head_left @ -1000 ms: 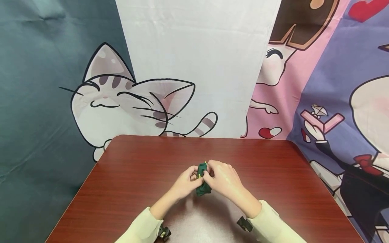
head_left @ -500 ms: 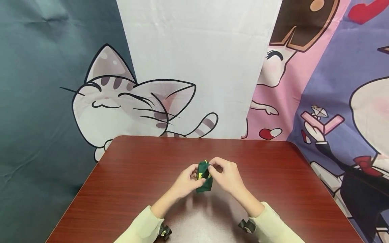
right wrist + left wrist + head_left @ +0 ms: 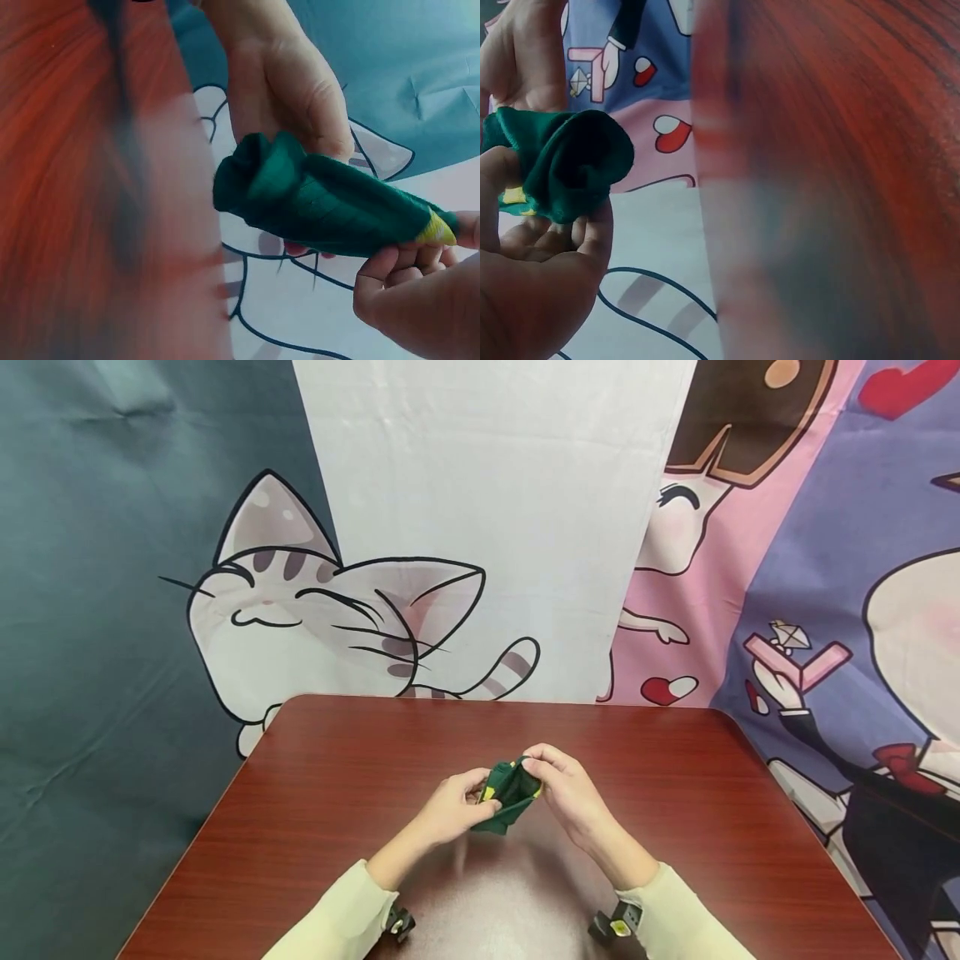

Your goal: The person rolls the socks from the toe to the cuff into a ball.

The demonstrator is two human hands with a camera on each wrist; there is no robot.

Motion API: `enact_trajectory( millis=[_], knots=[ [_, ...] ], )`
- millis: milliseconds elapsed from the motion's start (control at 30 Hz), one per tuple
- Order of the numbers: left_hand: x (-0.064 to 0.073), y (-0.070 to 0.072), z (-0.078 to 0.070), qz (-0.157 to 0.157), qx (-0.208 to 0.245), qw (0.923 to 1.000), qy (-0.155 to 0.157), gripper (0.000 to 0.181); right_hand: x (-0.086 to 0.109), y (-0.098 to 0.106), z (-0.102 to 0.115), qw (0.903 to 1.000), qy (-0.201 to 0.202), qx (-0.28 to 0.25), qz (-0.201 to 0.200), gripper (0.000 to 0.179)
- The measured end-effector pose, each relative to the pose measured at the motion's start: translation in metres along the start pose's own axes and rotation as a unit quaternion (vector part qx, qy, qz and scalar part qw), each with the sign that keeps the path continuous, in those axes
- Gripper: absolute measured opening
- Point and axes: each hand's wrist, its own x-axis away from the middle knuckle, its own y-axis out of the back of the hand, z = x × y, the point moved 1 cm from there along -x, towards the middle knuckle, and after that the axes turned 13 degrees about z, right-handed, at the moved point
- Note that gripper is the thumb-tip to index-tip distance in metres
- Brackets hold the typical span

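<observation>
A rolled dark green cloth point(image 3: 501, 817) with yellow patches is held up between both hands over the table. Its upper fold is spread into a pocket that faces the head camera. My left hand point(image 3: 450, 808) grips the left side, thumb on the near edge and fingers behind. My right hand point(image 3: 572, 795) pinches the top right edge between thumb and fingers. In the left wrist view the cloth point(image 3: 562, 161) shows a round, coiled end. The right wrist view has the roll point(image 3: 337, 210) lengthwise, its yellow tip beside my right hand point(image 3: 420, 296).
A reddish-brown wooden table point(image 3: 337, 760) lies under the hands. Behind it hangs a backdrop point(image 3: 495, 485) with cartoon figures. Small dark devices sit at both wrists, the left device point(image 3: 399, 924) and the right device point(image 3: 617, 923) by the pale sleeves.
My right hand has drawn the cloth's edge up and to the right. The narrow roll has opened into a wider pocket, while my left hand keeps its grip.
</observation>
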Motion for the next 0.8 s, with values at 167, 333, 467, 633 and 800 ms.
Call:
enact_trajectory(
  millis=[167, 333, 467, 633, 800],
  knots=[
    [-0.002, -0.001, -0.009, 0.004, -0.122, 0.9923, 0.017, 0.031, -0.003, 0.000, 0.006, 0.9944, 0.015, 0.099, 0.034, 0.017],
    [-0.003, -0.009, -0.023, 0.006, -0.222, 0.9744, 0.036, 0.029, -0.008, 0.000, 0.015, 0.9729, 0.019, 0.224, 0.056, 0.014],
    [0.001, -0.014, -0.033, 0.009, -0.269, 0.9630, 0.008, 0.009, -0.010, 0.001, 0.021, 0.9599, 0.015, 0.271, 0.071, 0.014],
    [0.009, -0.012, -0.040, 0.000, -0.276, 0.9560, -0.101, 0.012, -0.008, 0.008, 0.024, 0.9577, 0.023, 0.256, 0.130, 0.013],
    [0.014, -0.009, -0.043, -0.010, -0.217, 0.9607, -0.173, 0.017, -0.006, 0.016, 0.020, 0.9566, 0.043, 0.227, 0.178, 0.013]
  ],
)
